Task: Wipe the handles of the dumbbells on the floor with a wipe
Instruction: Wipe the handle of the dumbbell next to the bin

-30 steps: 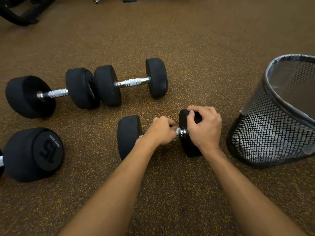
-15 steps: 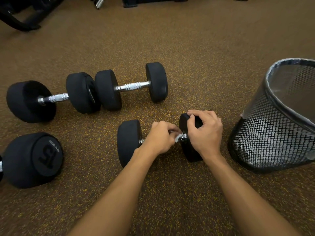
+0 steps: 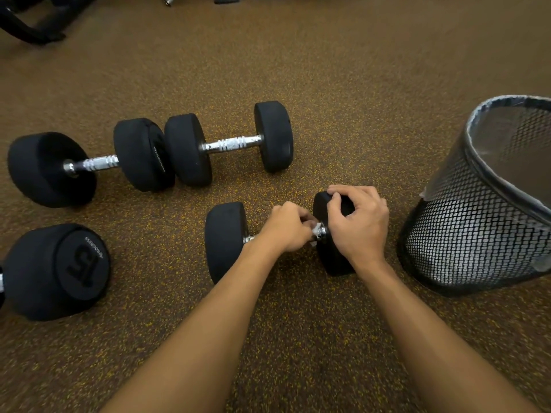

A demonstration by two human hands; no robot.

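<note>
Hardly anything has shifted over the last second: both hands sit where they were on the nearest dumbbell [image 3: 225, 239], with the left perhaps a touch closer to its right-hand weight. Fingers [image 3: 304, 217] of the left hand [image 3: 287, 228] are curled tight around a white wipe [image 3: 315, 231], pressing it to the right end of the chrome handle [image 3: 250, 238]; only a scrap of wipe shows. The right hand [image 3: 360, 225] has its fingers hooked over the top of the right-hand weight [image 3: 331, 263], steadying it. This dumbbell lies on the floor [image 3: 328, 84] with its long axis running left to right across the view, one weight to each side, just left of a mesh bin [image 3: 477, 234]. Judging by the grip, the wiping of this handle is under way and near its right end. Two more dumbbells [image 3: 229, 144] [image 3: 98, 162] lie end to end farther off, also lengthwise across the view, and a fourth marked 15 [image 3: 56, 271] sits at the left edge; whether those handles are done I cannot tell.
</note>
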